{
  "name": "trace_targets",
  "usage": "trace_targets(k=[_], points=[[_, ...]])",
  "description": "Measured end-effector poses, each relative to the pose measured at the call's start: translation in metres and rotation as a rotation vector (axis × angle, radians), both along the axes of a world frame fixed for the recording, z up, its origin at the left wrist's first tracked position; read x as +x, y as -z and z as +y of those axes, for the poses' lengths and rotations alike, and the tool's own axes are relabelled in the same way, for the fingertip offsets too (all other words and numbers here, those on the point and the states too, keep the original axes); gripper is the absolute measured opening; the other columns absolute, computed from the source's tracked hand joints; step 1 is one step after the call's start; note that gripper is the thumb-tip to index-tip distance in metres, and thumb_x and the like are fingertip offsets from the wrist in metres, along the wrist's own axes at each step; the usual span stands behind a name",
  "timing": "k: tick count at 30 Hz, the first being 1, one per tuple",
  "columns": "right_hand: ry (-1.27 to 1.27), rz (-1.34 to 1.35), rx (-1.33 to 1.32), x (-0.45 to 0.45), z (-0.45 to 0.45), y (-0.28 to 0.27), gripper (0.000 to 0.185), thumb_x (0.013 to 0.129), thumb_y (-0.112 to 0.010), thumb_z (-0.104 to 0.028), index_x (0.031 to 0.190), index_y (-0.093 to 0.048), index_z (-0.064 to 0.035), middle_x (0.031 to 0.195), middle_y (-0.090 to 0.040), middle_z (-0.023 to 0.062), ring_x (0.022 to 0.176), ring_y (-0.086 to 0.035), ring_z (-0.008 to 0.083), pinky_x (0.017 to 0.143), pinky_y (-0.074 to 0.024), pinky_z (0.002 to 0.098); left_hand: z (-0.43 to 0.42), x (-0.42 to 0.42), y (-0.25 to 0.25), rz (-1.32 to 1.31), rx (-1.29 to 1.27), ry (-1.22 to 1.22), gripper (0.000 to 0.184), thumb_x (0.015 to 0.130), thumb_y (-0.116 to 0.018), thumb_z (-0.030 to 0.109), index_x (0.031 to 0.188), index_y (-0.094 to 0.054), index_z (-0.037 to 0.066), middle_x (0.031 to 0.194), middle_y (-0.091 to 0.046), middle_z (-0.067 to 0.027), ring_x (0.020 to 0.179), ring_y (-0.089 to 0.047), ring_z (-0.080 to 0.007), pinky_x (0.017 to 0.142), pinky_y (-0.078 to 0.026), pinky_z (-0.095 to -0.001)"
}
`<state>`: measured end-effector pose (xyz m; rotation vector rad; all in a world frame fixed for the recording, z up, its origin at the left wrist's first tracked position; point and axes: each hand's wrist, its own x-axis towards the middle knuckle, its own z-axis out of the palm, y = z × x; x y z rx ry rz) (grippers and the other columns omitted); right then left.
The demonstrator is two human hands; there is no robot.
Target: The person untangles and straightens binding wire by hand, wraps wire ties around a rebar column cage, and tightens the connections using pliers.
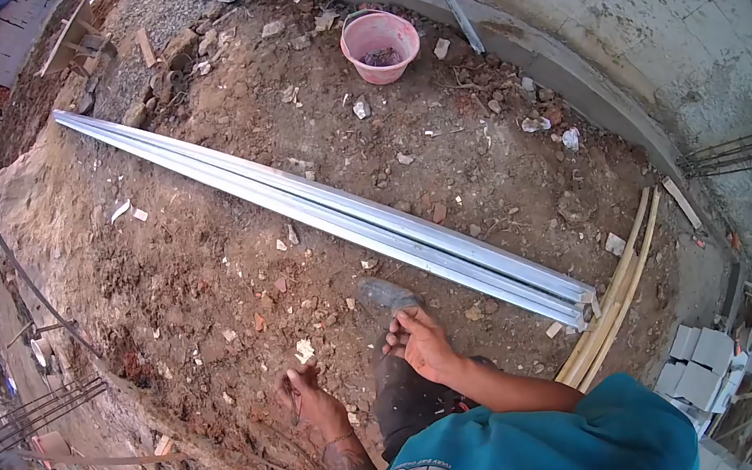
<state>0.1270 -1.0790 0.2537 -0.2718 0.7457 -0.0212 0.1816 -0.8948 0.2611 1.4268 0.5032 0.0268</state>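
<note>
Fingers (395,339) of right hand (430,349) half-curled, released, near metal bars (323,212). Left hand (321,409) fingers loosely bent above dirt (209,360); can't tell if gripping anything.

Head-worn view, overhead, facing steeply down

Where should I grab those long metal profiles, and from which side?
Probably around the middle of the metal profiles, from the side you're standing on, left hand toward the far end, right hand toward the near one. They lie straight and very long, so a spread central grip should balance best.
</note>
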Motion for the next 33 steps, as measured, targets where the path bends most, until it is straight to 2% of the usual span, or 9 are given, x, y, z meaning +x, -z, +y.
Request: trace_targets(k=[10,12,18,21,28,29,30,31,33], points=[[-1.251,0.151,-0.419,0.241,-0.208,0.083,0.031,0.086,-0.063,-0.025,0.103,-0.058,-0.0004,0.089,-0.065,0.0129,0.084,-0.065,0.0228,0.072,-0.0525,0.0338,-0.166,0.193,-0.033,-0.178,0.398,0.215,0.010,0.094,-0.053,0.013,0.097,-0.047,0.005,0.082,-0.051,-0.0029,0.073,-0.050,-0.0115,0.069,-0.043,-0.0246],[-1.255,0.036,-1.214,0.311,-0.272,0.149,0.044,0.080,-0.068,-0.033,0.104,-0.059,0.0031,0.091,-0.066,0.0159,0.088,-0.065,0.0249,0.076,-0.0507,0.0348,-0.181,0.204,-0.012,0.053,0.676,-0.080,0.015,0.096,-0.050,0.020,0.095,-0.047,0.005,0.077,-0.049,-0.0016,0.068,-0.047,-0.0106,0.061,-0.041,-0.0244],[-0.681,0.649,-1.534,0.582,-0.482,0.394,0.073,0.076,-0.066,-0.045,0.121,-0.043,0.0077,0.120,-0.049,0.0317,0.112,-0.050,0.0422,0.097,-0.0397,0.0442,-0.211,0.075,0.114,0.984,0.704,-1.045,0.024,0.093,-0.049,0.027,0.098,-0.049,0.003,0.068,-0.050,-0.0060,0.055,-0.051,-0.0163,0.045,-0.043,-0.0323],[-0.922,0.730,-1.561,0.619,-0.513,0.492,0.104,0.072,-0.069,-0.053,0.121,-0.028,0.0287,0.125,-0.040,0.0414,0.123,-0.039,0.0441,0.102,-0.0347,0.0405,-0.246,-0.095,0.137,1.065,0.814,-0.898,0.032,0.089,-0.055,0.027,0.097,-0.052,-0.004,0.079,-0.058,-0.0105,0.067,-0.054,-0.0183,0.055,-0.045,-0.0328],[-0.838,0.683,-0.527,0.626,-0.603,0.650,0.036,0.090,-0.054,-0.021,0.122,-0.053,-0.0039,0.117,-0.057,0.0110,0.101,-0.056,0.0245,0.089,-0.0468,0.0370,-0.354,0.032,0.055,1.238,0.872,-0.708,0.020,0.088,-0.057,0.016,0.077,-0.051,0.001,0.064,-0.051,-0.0032,0.061,-0.048,-0.0112,0.057,-0.040,-0.0271],[-0.926,-0.151,-0.341,0.591,-0.624,0.600,0.021,0.088,-0.058,-0.017,0.108,-0.058,-0.0128,0.099,-0.059,0.0044,0.074,-0.056,0.0202,0.068,-0.0510,0.0369,-0.354,0.013,0.042,1.272,0.790,-0.759,0.021,0.088,-0.058,0.017,0.077,-0.051,0.000,0.066,-0.052,-0.0033,0.062,-0.048,-0.0111,0.058,-0.039,-0.0268],[-0.796,0.495,-0.503,0.624,-0.675,0.664,0.013,0.084,-0.054,-0.008,0.097,-0.057,-0.0084,0.085,-0.055,0.0021,0.063,-0.048,0.0158,0.059,-0.0464,0.0280,-0.355,-0.008,0.030,1.213,0.863,-0.787,0.021,0.086,-0.060,0.016,0.077,-0.052,-0.001,0.066,-0.053,-0.0049,0.063,-0.050,-0.0122,0.058,-0.040,-0.0290],[-0.932,0.265,-0.308,0.617,-0.732,0.692,0.012,0.081,-0.051,-0.002,0.092,-0.054,-0.0041,0.082,-0.054,0.0039,0.064,-0.048,0.0156,0.056,-0.0435,0.0263,-0.361,-0.027,0.011,1.252,0.861,-0.848,0.020,0.085,-0.060,0.016,0.077,-0.052,-0.001,0.066,-0.054,-0.0061,0.062,-0.050,-0.0133,0.058,-0.041,-0.0302],[-1.312,-0.385,-1.286,0.581,-0.764,0.652,0.003,0.080,-0.052,-0.004,0.083,-0.051,-0.0029,0.076,-0.049,0.0048,0.064,-0.047,0.0168,0.058,-0.0414,0.0266,-0.378,-0.086,-0.024,1.337,0.815,-0.984,0.020,0.083,-0.061,0.016,0.077,-0.053,-0.002,0.065,-0.055,-0.0090,0.062,-0.052,-0.0159,0.058,-0.042,-0.0329]])
